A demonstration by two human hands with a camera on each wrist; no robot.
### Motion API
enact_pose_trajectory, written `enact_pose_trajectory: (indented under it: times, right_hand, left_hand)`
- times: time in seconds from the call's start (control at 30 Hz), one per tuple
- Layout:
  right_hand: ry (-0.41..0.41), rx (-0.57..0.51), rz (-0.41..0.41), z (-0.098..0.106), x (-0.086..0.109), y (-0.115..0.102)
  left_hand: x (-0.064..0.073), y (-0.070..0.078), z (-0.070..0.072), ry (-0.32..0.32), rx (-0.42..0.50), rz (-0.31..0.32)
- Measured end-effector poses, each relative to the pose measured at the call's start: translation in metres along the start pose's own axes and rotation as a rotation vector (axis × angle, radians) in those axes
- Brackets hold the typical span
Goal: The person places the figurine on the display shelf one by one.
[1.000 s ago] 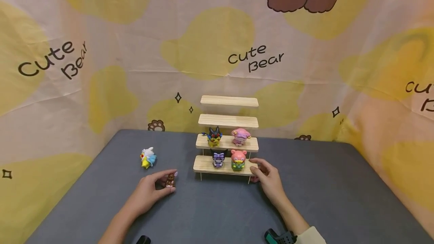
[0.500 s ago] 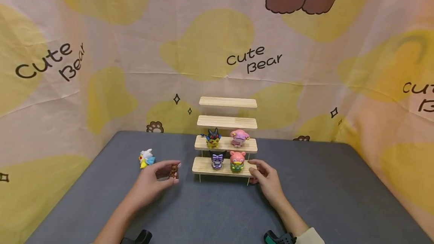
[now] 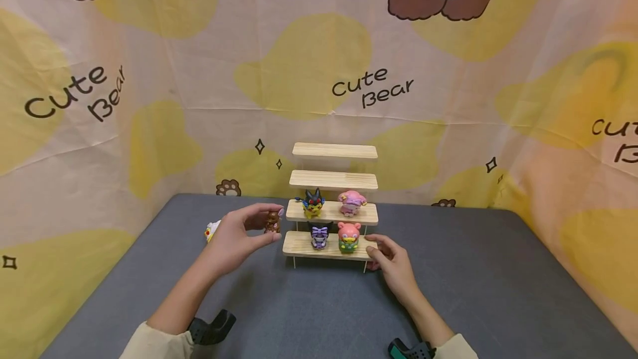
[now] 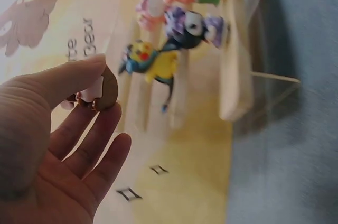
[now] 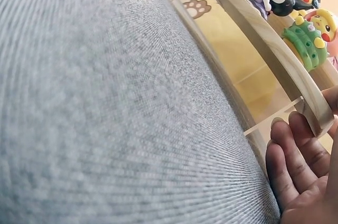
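Observation:
My left hand pinches a small brown figurine between thumb and fingers, off the table, left of a four-step wooden display shelf. In the left wrist view, the figurine is partly covered by the thumb. With my right hand I hold the right end of the lowest board, thumb above and fingers below. That board carries a purple-and-black figurine and a pink figurine in green. On the second step stand a yellow figurine with a black hood and a pink one.
A white figurine lies on the grey table, mostly hidden behind my left hand. The upper two boards bear no figurines. A patterned cloth backdrop rises behind the table.
My left hand has lifted the brown figurine from near the table and carried it up and right, close to the shelf. The right hand keeps its place on the board.

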State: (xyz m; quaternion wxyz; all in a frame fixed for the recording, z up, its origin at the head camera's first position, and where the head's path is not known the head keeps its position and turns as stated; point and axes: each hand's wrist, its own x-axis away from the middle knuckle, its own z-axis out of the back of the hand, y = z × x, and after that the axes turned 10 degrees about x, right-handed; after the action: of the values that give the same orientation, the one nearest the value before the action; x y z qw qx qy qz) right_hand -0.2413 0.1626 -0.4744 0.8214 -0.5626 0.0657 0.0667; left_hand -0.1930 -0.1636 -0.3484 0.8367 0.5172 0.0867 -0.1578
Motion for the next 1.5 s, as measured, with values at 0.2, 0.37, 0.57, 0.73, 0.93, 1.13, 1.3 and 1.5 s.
enact_pose_trajectory:
  times: [0.2, 0.37, 0.57, 0.73, 0.93, 1.13, 1.3, 1.5]
  right_hand:
    - [0.003, -0.005, 0.005, -0.001, 0.0, 0.001]
    - [-0.001, -0.007, 0.005, -0.001, 0.0, 0.0]
    - [0.002, -0.015, -0.005, -0.001, -0.001, 0.0]
    - [0.005, -0.019, -0.015, 0.0, -0.001, -0.001]
    - [0.0, -0.03, -0.013, 0.0, 0.0, -0.002]
    - [0.003, -0.037, -0.01, 0.0, 0.0, -0.002]
    - [0.002, -0.041, -0.003, 0.0, 0.0, -0.001]
    - [0.008, -0.049, -0.008, 0.0, 0.0, -0.002]
  left_hand:
    - [-0.017, 0.024, -0.007, -0.005, 0.007, -0.032]
    - [-0.031, 0.035, -0.018, 0.004, 0.033, -0.083]
    - [-0.049, 0.044, -0.031, 0.013, 0.042, -0.099]
    - [-0.066, 0.052, -0.04, 0.024, 0.057, -0.088]
    - [-0.083, 0.058, -0.053, 0.053, 0.055, -0.109]
    - [-0.102, 0.067, -0.067, 0.009, 0.019, -0.139]
    - [-0.116, 0.073, -0.079, -0.025, -0.013, -0.108]
    - [-0.136, 0.074, -0.093, -0.019, -0.112, -0.064]
